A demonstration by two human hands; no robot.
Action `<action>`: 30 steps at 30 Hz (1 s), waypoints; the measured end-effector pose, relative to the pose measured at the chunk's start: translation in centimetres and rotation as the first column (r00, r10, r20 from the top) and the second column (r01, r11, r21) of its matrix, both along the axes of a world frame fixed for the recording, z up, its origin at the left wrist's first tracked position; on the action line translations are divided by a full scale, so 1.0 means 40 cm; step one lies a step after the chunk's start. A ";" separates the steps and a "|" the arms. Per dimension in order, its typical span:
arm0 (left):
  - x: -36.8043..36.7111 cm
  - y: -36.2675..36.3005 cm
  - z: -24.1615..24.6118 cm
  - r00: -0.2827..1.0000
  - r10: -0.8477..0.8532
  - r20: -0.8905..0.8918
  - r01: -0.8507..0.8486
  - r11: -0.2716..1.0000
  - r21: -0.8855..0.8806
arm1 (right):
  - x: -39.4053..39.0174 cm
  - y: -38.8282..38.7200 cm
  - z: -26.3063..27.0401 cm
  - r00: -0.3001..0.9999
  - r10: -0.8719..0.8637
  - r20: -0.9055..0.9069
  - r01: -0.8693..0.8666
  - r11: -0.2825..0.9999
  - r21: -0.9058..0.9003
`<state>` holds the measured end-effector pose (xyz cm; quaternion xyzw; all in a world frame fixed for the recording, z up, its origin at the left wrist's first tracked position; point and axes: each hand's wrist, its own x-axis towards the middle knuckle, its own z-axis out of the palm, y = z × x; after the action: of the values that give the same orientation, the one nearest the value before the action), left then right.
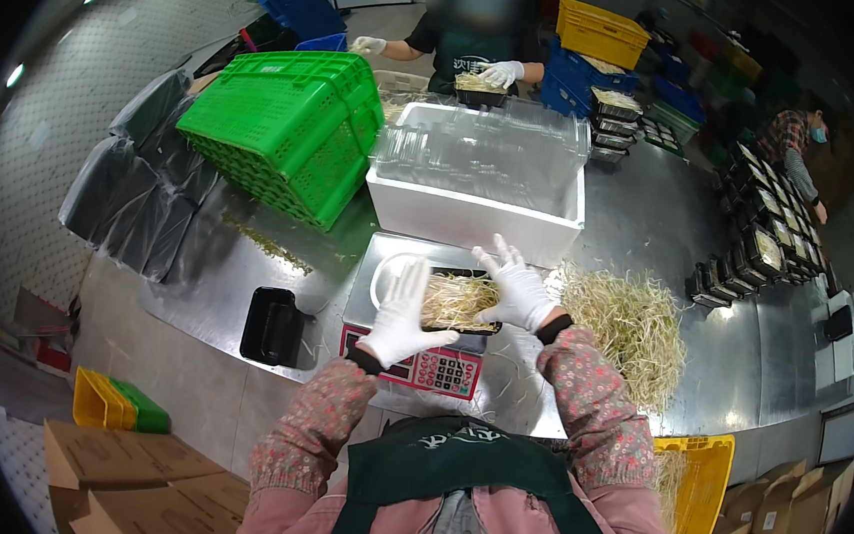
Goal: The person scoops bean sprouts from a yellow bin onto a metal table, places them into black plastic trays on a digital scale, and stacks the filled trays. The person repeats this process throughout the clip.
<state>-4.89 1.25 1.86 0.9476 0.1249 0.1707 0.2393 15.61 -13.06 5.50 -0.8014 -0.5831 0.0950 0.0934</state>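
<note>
A black plastic tray filled with bean sprouts [460,301] rests on the platform of a digital scale [364,300], and my two white-gloved hands are at either side of it. My left hand [401,321] is flat at the tray's left end, its thumb stretched out along the near side. At the right end, my right hand [519,293] has its fingers spread, with the thumb at the edge of the sprouts. Neither hand closes around the tray. A loose heap of bean sprouts [621,331] lies right of my right hand. Left of the scale stands an empty black tray [269,326].
A white foam box [468,217] holding clear plastic lids [481,147] stands behind the scale. Left of it is a green crate [288,120], then bagged black trays [139,199]. Filled trays [769,219] are stacked at right. Across the table, a gloved person [477,60] handles a sprout tray.
</note>
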 end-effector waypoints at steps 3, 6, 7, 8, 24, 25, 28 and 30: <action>0.073 0.000 -0.068 0.975 -0.103 -0.197 0.145 0.967 0.211 | 0.018 0.041 -0.052 0.990 0.097 0.103 -0.074 0.975 -0.211; 0.072 0.032 -0.068 0.961 -0.220 -0.165 0.252 0.946 0.204 | 0.074 -0.011 -0.094 0.991 0.057 -0.120 -0.075 0.986 -0.147; 0.086 0.031 -0.060 0.946 -0.217 -0.242 0.266 0.944 0.193 | 0.074 -0.015 -0.113 0.994 0.033 -0.103 -0.046 0.990 -0.134; 0.107 0.037 -0.050 0.924 -0.213 -0.318 0.280 0.942 0.182 | 0.070 -0.011 -0.134 0.996 0.008 -0.087 -0.018 0.992 -0.122; 0.054 0.030 -0.023 0.997 -0.046 -0.069 0.037 0.990 -0.135 | 0.048 -0.043 0.188 0.796 0.026 -0.604 0.251 0.895 0.369; 0.044 0.029 -0.028 1.000 -0.024 -0.015 0.019 0.970 -0.242 | 0.037 -0.017 0.149 0.756 0.170 -0.632 0.206 0.854 0.477; -0.007 0.038 -0.041 0.994 0.091 0.068 -0.035 0.817 -0.575 | -0.027 0.058 0.046 0.817 0.287 -0.500 0.062 0.819 0.571; -0.043 0.061 -0.091 0.971 0.134 0.199 0.031 0.751 -0.660 | -0.032 0.082 -0.060 0.945 0.252 -0.208 -0.130 0.875 0.467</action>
<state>-6.61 3.67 -1.77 0.7718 0.1743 0.2325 0.5656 14.32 -9.78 3.11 -0.6765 -0.6485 0.0727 0.3415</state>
